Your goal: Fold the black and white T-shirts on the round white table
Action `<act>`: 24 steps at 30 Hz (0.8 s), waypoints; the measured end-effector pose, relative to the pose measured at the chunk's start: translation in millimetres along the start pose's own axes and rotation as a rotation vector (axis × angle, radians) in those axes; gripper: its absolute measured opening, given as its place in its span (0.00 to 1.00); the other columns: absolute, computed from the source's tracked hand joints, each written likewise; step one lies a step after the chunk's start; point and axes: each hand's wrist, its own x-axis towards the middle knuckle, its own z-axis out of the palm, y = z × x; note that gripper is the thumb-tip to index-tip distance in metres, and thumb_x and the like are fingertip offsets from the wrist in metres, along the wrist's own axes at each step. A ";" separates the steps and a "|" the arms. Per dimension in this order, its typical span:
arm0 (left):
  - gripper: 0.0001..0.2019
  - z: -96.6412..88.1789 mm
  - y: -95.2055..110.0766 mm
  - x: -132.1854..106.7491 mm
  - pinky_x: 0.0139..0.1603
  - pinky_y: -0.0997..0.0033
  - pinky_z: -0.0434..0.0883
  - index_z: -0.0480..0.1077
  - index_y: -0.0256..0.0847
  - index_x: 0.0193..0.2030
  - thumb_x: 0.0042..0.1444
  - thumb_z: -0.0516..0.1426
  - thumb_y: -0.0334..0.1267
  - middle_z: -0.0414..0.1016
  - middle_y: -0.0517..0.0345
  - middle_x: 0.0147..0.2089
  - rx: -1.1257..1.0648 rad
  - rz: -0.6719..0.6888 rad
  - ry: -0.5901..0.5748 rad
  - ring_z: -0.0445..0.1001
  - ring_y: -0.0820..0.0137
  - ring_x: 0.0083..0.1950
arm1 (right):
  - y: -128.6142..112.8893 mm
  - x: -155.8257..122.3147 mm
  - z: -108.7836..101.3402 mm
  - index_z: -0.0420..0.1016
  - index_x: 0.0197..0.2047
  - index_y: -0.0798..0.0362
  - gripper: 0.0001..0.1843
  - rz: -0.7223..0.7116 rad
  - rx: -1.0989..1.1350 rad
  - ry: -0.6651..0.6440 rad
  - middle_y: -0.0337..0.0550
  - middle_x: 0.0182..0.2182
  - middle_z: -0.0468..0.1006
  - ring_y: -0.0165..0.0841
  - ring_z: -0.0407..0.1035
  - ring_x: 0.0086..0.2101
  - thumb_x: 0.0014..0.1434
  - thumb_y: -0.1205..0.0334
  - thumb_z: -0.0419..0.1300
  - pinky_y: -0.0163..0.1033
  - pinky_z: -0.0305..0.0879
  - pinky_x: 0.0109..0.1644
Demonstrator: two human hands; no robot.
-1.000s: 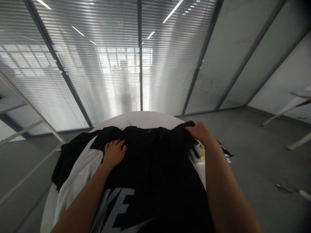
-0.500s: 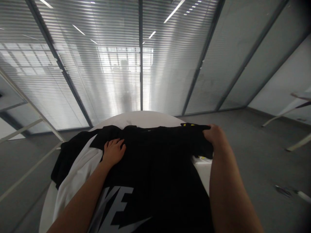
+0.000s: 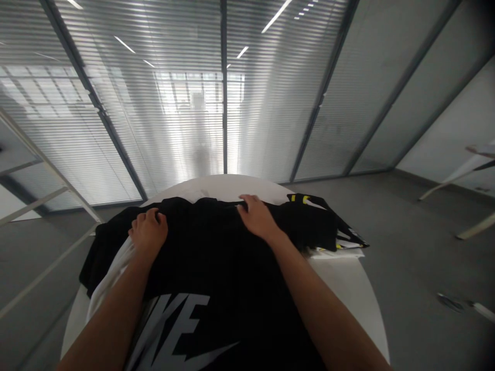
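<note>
A black T-shirt (image 3: 232,268) with large grey lettering and a swoosh lies spread over a round white table (image 3: 367,304). My left hand (image 3: 149,231) has its fingers curled on the shirt's left sleeve. At the neckline rests my right hand (image 3: 256,215), thumb and forefinger apart, touching the fabric. Under the left side is a white cloth (image 3: 112,275) beside more black fabric (image 3: 95,257). Past the right sleeve shows a black garment (image 3: 348,232) with yellow and white marks.
Glass partitions with blinds (image 3: 185,123) stand behind the table. A white metal frame (image 3: 46,165) rises at the left. Table legs (image 3: 477,226) stand on the grey floor at the right, with a blurred object (image 3: 450,302) lower down.
My right hand has let go of the right sleeve and moved left to the neckline. My left hand has shifted left, its fingers now curled on the left sleeve.
</note>
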 end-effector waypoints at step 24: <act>0.16 7.5 -39.5 38.3 0.50 0.53 0.68 0.71 0.39 0.45 0.53 0.53 0.43 0.76 0.43 0.45 -0.203 -0.306 -0.122 0.74 0.52 0.49 | -40.8 -51.5 82.1 0.49 0.71 0.40 0.31 -0.326 -0.055 -0.442 0.41 0.70 0.49 0.44 0.41 0.68 0.68 0.43 0.41 0.61 0.31 0.68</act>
